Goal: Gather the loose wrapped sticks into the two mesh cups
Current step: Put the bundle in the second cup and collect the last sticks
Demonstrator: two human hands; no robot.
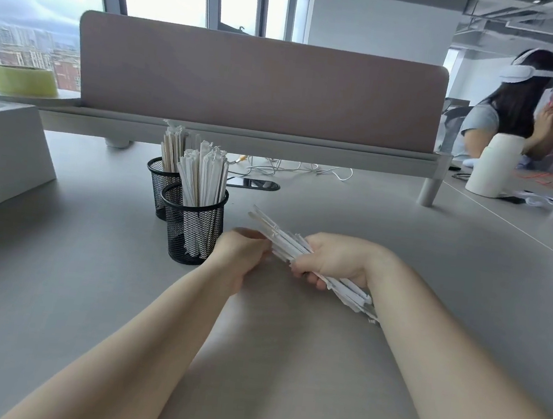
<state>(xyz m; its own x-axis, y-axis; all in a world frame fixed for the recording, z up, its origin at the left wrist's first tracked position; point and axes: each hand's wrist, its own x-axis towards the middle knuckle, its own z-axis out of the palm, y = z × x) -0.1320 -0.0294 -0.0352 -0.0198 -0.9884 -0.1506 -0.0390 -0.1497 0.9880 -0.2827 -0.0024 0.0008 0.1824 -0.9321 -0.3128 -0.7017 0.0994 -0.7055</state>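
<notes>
Forearms [148, 350] extended; right hand [335, 259] grips the wrapped sticks [282, 237], left hand [241, 251] pinches them.

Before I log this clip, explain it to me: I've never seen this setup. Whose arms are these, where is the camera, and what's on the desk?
No machine here: a person wears one wide-angle camera on the head, looking forward and down, so both bare arms are that person's own. The right hand grips a bundle of wrapped sticks over the grey desk. The left hand is at the bundle too, but its fingers are blurred, so its grip is unclear. To the left stand two black mesh cups, the near cup and the far cup, both already holding upright sticks. Behind them are a divider panel and white cables.
</notes>
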